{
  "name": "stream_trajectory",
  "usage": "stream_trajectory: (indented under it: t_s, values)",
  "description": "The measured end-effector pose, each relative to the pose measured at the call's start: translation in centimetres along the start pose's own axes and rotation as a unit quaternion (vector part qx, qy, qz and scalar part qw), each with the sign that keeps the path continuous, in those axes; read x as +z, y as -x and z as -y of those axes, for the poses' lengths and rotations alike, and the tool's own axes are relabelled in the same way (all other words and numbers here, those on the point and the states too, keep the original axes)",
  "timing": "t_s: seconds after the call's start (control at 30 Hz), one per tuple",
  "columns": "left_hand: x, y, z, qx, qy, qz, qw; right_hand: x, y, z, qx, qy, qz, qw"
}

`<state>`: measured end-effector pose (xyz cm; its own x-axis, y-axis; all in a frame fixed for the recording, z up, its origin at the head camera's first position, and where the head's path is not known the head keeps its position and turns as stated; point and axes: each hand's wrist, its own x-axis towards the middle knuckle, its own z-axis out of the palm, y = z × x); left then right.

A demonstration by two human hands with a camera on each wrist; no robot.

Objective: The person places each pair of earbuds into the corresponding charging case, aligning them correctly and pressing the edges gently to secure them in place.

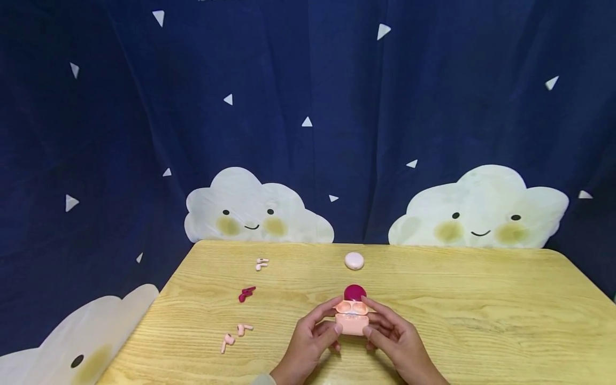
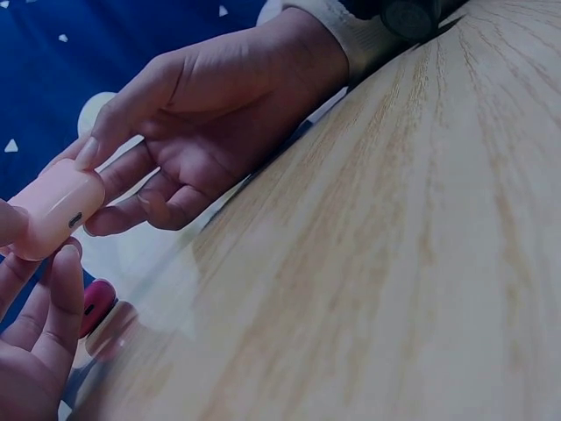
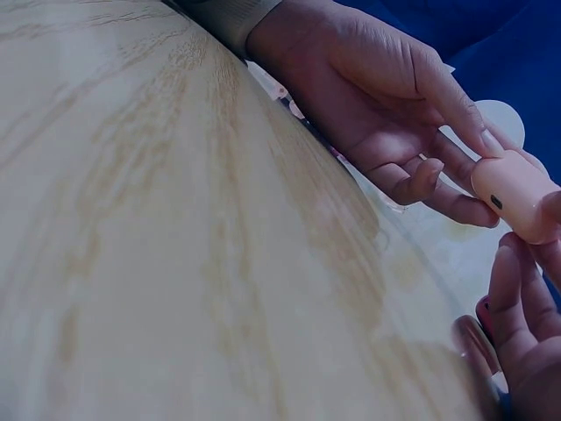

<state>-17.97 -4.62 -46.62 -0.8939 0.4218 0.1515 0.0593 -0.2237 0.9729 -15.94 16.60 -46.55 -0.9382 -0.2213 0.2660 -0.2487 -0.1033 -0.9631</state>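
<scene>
Head view: peach case (image 1: 352,324) partly hides magenta case (image 1: 354,292); earbuds (image 1: 229,339) lie left.

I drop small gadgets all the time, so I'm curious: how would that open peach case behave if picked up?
Probably stiff: the peach case shows no dent between the left hand and right hand. Its smooth, rounded shell may be slippery. The raised lid could swing if bumped.

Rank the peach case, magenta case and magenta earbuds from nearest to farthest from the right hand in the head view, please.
1. Peach case, held by the right hand
2. Magenta case, just behind it
3. Magenta earbuds, farther left
</scene>
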Motion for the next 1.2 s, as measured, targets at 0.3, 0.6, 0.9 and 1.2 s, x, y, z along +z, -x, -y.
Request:
stream_trajectory:
  t_s: [0.3, 0.6, 0.9, 1.2]
  values:
    - [-0.09, 0.08, -0.12, 0.001, 0.0, -0.002, 1.0, 0.0, -0.18, 0.06, 0.063, -0.015, 0.003, 0.9979]
    - [-0.02, -0.01, -0.2, 0.007, 0.009, -0.002, 0.9999, 0.14, -0.25, 0.11, 0.057, -0.003, 0.011, 0.9983]
    - [0.02, -0.12, 0.02, 0.021, 0.015, 0.004, 0.9997, 0.3, -0.47, 0.26, 0.11, 0.033, -0.019, 0.9932]
    - [0.08, -0.05, 0.06, 0.016, 0.0, 0.015, 0.9998, 0.04, -0.25, 0.23, 0.118, 0.041, -0.005, 0.9922]
